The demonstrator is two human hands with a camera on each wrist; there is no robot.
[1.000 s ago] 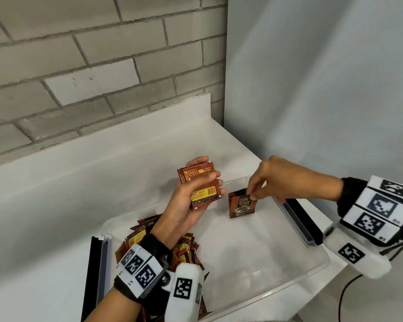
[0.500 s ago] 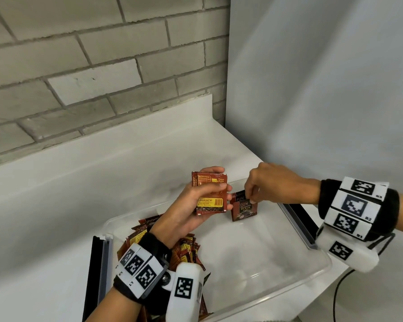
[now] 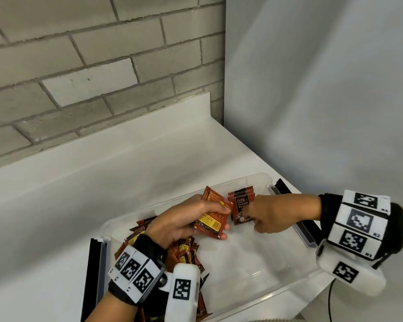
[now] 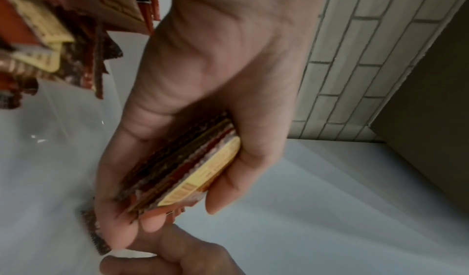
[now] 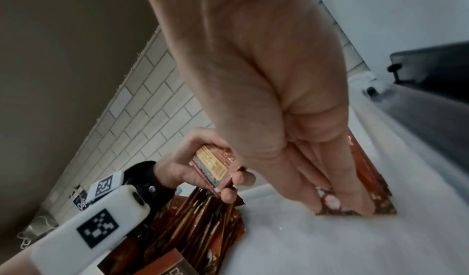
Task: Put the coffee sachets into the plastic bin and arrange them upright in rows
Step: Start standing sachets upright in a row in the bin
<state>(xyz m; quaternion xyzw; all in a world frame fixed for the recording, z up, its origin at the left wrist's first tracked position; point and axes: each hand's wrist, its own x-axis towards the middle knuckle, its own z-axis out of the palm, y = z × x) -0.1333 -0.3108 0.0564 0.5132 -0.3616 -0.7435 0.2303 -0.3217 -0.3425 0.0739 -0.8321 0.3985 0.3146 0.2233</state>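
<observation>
A clear plastic bin (image 3: pixel 254 259) stands on the white counter. My left hand (image 3: pixel 191 217) grips a small stack of brown and orange coffee sachets (image 3: pixel 211 223) just above the bin floor, thumb on top (image 4: pixel 193 169). A few sachets (image 3: pixel 240 203) stand upright in the bin's far right corner. My right hand (image 3: pixel 265 212) reaches in from the right, and its straight fingers (image 5: pixel 342 189) press on the front sachet (image 5: pixel 330 201). A loose pile of sachets (image 3: pixel 184 249) fills the bin's left end, partly hidden under my left wrist.
Black latch handles sit at the bin's left end (image 3: pixel 91 275) and right end (image 3: pixel 312 228). The counter (image 3: pixel 126 170) meets a grey brick wall (image 3: pixel 79 66) behind and a plain grey wall (image 3: pixel 312 89) on the right. A black cable (image 3: pixel 330 303) hangs by the counter's front corner.
My right hand has set its sachet down in the far right corner and slid from the top edge to the front face. My left hand's stack has come down and tilted beside it.
</observation>
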